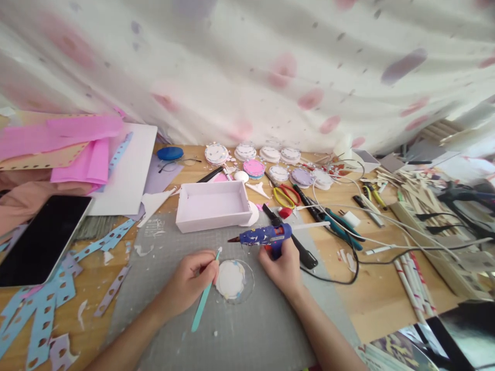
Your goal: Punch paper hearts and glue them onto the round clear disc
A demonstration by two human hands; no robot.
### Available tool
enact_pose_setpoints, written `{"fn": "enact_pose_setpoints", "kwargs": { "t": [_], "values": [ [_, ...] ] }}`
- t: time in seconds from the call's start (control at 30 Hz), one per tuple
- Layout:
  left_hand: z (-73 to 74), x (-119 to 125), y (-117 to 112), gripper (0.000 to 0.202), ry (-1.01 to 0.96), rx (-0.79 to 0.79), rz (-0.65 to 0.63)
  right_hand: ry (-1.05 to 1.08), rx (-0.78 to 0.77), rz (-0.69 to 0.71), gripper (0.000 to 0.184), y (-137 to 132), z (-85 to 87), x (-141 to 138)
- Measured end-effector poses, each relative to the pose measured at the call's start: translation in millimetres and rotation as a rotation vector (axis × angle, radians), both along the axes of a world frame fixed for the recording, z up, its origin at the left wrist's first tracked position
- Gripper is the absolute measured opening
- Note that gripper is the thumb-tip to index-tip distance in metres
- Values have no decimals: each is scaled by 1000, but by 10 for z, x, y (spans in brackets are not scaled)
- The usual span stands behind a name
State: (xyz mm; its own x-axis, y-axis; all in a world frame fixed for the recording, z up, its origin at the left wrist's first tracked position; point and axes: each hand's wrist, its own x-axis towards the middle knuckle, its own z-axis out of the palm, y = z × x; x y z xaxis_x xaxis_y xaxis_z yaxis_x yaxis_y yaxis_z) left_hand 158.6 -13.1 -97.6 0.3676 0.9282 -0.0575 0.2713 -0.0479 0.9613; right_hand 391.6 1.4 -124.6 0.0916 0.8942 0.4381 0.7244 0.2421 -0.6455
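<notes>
My left hand [191,282] is closed on a thin teal stick [204,299], pinched like a pen, its white tip touching the left edge of a round white disc [231,280]. The disc lies on a clear round sheet on the grey cutting mat [247,330]. My right hand [284,265] grips a blue glue gun [265,236] by its handle, the nozzle pointing left, a little above and behind the disc. A black cable runs from the glue gun off to the right.
An open white box [212,205] stands behind the mat. Further back lie decorated paper discs [253,167], yellow-handled scissors [284,195] and teal pliers [342,226]. A dark tablet [42,237], pink paper [77,149] and blue punched strips [42,309] sit left. Wooden sticks and cables crowd the right.
</notes>
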Motion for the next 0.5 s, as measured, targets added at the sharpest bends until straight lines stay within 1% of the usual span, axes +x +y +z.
{"fn": "enact_pose_setpoints", "kwargs": {
  "t": [0.2,0.3,0.5],
  "values": [
    [-3,-5,8,34,8,-23,-20,-2,-8,59,14,7,25,7],
    [-20,-7,10,34,12,-30,-24,-5,-7,87,19,-6,16,3],
    [-36,-12,12,33,12,-30,-31,-13,-3,121,22,-24,-1,3]
  ]
}}
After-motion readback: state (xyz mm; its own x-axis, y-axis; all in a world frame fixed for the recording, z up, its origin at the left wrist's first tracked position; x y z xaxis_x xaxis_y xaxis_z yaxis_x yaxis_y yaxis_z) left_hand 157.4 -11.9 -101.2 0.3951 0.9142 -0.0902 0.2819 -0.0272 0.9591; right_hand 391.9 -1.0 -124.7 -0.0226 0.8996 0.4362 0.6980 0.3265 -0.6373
